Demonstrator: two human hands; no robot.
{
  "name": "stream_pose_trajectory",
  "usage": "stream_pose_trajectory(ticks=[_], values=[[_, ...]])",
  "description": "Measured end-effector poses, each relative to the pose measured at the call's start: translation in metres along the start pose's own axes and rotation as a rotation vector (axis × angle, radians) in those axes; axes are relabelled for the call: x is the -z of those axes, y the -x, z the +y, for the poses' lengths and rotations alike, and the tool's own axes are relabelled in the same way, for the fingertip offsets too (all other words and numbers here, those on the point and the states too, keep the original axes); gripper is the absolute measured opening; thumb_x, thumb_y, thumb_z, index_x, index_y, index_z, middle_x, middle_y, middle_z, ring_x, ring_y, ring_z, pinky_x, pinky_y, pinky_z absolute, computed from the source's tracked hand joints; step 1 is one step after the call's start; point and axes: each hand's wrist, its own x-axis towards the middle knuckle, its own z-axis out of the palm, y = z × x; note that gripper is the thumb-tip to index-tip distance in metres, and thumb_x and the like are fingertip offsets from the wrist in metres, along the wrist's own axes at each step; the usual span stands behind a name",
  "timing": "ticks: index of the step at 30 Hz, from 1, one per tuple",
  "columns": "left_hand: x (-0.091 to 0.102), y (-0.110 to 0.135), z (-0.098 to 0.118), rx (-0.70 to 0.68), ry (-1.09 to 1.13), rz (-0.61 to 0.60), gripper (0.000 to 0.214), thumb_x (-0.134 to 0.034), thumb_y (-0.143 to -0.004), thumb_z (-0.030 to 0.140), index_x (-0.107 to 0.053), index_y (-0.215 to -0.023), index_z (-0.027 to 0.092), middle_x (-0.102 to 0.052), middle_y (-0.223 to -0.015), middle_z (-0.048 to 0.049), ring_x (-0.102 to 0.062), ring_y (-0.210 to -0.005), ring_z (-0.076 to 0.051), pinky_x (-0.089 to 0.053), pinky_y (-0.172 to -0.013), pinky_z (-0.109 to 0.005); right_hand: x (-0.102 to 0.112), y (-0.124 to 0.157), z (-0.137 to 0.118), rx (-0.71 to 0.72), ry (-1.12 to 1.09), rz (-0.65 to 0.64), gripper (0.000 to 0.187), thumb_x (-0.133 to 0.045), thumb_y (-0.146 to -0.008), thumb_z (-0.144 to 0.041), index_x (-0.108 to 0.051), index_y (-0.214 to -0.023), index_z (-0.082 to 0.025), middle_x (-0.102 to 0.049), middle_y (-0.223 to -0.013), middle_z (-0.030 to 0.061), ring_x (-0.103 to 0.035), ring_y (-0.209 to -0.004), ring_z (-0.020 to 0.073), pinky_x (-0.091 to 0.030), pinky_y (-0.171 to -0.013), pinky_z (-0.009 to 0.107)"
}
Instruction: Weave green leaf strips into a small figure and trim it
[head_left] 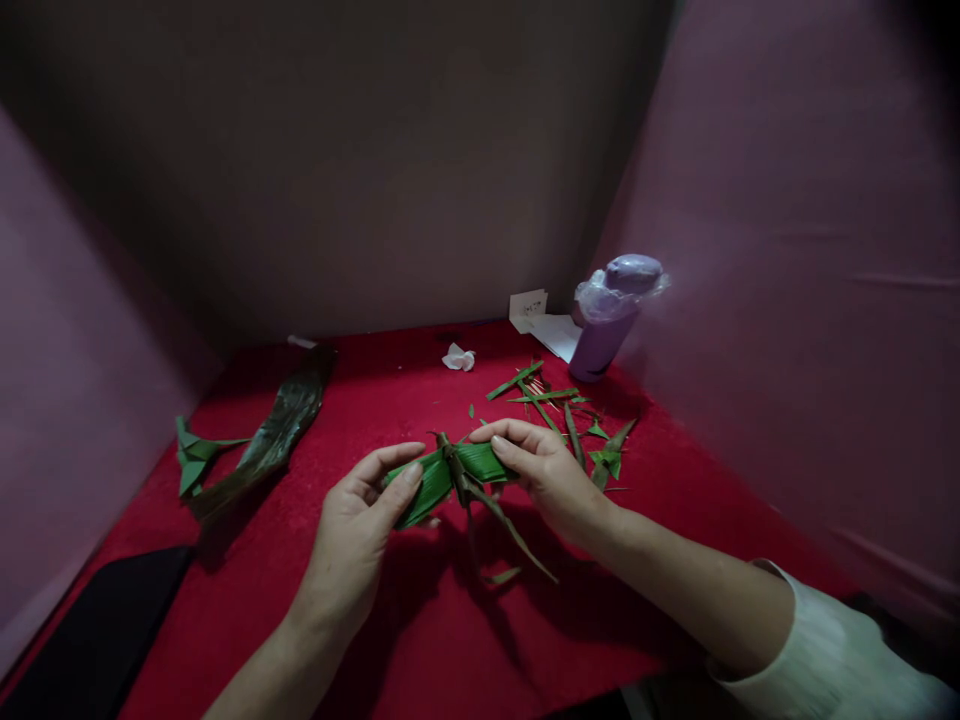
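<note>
A green leaf bow [424,492] is held up between my two hands above the red table. Its middle is wrapped by a brownish leaf strip [459,474], whose loose ends hang down toward me. My left hand [358,520] pinches the left loop between thumb and fingers. On the other side, my right hand [551,475] grips the right loop, thumb on top. Parts of the fingers behind the leaf are hidden.
Cut leaf strips and thin sticks [540,392] lie behind my right hand, with leaf scraps [609,460] beside them. A purple tumbler [602,345] stands near white papers [556,333]. A crumpled tissue [458,358] lies farther back. Leftward are a folded green leaf [196,455], a long dark leaf [281,425] and a black flat object [101,625].
</note>
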Motion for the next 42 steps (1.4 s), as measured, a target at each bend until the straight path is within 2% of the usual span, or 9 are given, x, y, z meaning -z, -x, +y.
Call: stream_pose_trajectory(ticks=[4, 11, 15, 20, 23, 28, 34, 40, 42], values=[[-0.004, 0.001, 0.004, -0.073, -0.087, 0.032, 0.039, -0.075, -0.069, 0.039, -0.067, -0.101, 0.018, -0.071, -0.096, -0.0065, -0.065, -0.085, -0.019, -0.053, -0.069, -0.025, -0.002, 0.000, 0.000, 0.072, 0.066, 0.076, 0.023, -0.063, -0.080, -0.037, -0.066, -0.090, -0.017, -0.065, -0.076, 0.0007, -0.056, -0.061, 0.0119, -0.047, -0.057, 0.026], [-0.003, 0.003, 0.002, -0.177, -0.194, 0.000, 0.048, -0.081, -0.062, 0.034, -0.061, -0.104, 0.022, -0.066, -0.103, -0.0071, -0.062, -0.096, -0.023, -0.053, -0.072, -0.029, -0.004, 0.001, 0.000, 0.109, 0.093, 0.167, 0.026, -0.062, -0.080, -0.039, -0.066, -0.095, -0.018, -0.068, -0.079, 0.0015, -0.063, -0.071, 0.0159, -0.054, -0.066, 0.032], [-0.005, 0.004, -0.001, -0.241, -0.289, 0.033, 0.036, -0.080, -0.062, 0.030, -0.061, -0.091, 0.023, -0.064, -0.099, -0.0038, -0.062, -0.084, -0.019, -0.051, -0.070, -0.029, -0.006, 0.003, -0.001, 0.127, 0.099, 0.167, 0.024, -0.062, -0.080, -0.037, -0.067, -0.095, -0.019, -0.068, -0.082, 0.0017, -0.064, -0.073, 0.0157, -0.056, -0.065, 0.031], [-0.006, 0.007, -0.006, -0.512, -0.466, 0.096, 0.027, -0.078, -0.066, 0.023, -0.061, -0.087, 0.025, -0.062, -0.094, -0.0019, -0.059, -0.093, -0.020, -0.047, -0.081, -0.028, -0.008, 0.005, -0.001, 0.152, 0.124, 0.164, 0.024, -0.061, -0.081, -0.036, -0.067, -0.096, -0.018, -0.067, -0.084, 0.0016, -0.063, -0.074, 0.0154, -0.056, -0.065, 0.030], [-0.003, 0.009, -0.009, -0.612, -0.476, 0.094, 0.025, -0.076, -0.068, 0.018, -0.062, -0.087, 0.027, -0.061, -0.094, -0.0022, -0.058, -0.093, -0.021, -0.046, -0.083, -0.029, -0.008, 0.005, 0.001, 0.165, 0.140, 0.158, 0.026, -0.061, -0.082, -0.037, -0.067, -0.097, -0.018, -0.066, -0.083, 0.0019, -0.063, -0.075, 0.0157, -0.056, -0.065, 0.030], [-0.002, 0.013, -0.009, -0.702, -0.510, 0.082, 0.026, -0.072, -0.071, 0.012, -0.067, -0.090, 0.029, -0.064, -0.095, -0.0030, -0.059, -0.093, -0.022, -0.046, -0.080, -0.031, -0.008, 0.005, 0.003, 0.177, 0.134, 0.137, 0.025, -0.060, -0.082, -0.037, -0.067, -0.098, -0.018, -0.065, -0.085, 0.0024, -0.061, -0.074, 0.0153, -0.056, -0.063, 0.029], [-0.003, 0.015, -0.006, -0.740, -0.549, 0.151, 0.027, -0.070, -0.070, 0.008, -0.072, -0.089, 0.027, -0.068, -0.092, -0.0034, -0.062, -0.090, -0.022, -0.046, -0.081, -0.030, -0.006, 0.006, 0.005, 0.199, 0.200, 0.134, 0.026, -0.058, -0.084, -0.035, -0.066, -0.099, -0.016, -0.065, -0.085, 0.0044, -0.060, -0.074, 0.0157, -0.053, -0.062, 0.030], [0.003, 0.006, -0.012, -0.884, -0.602, 0.157, 0.024, -0.062, -0.078, 0.008, -0.067, -0.095, 0.024, -0.066, -0.093, -0.0019, -0.063, -0.087, -0.017, -0.050, -0.073, -0.026, -0.006, 0.004, 0.006, 0.204, 0.179, 0.144, 0.027, -0.058, -0.084, -0.037, -0.066, -0.100, -0.016, -0.064, -0.081, 0.0030, -0.060, -0.070, 0.0148, -0.052, -0.058, 0.028], [0.005, 0.005, -0.015, -0.873, -0.583, 0.156, 0.024, -0.060, -0.080, 0.008, -0.065, -0.096, 0.024, -0.065, -0.093, -0.0009, -0.063, -0.084, -0.015, -0.051, -0.071, -0.024, -0.006, 0.005, 0.005, 0.200, 0.162, 0.151, 0.027, -0.058, -0.084, -0.037, -0.066, -0.099, -0.017, -0.064, -0.081, 0.0027, -0.060, -0.069, 0.0147, -0.053, -0.058, 0.028]])
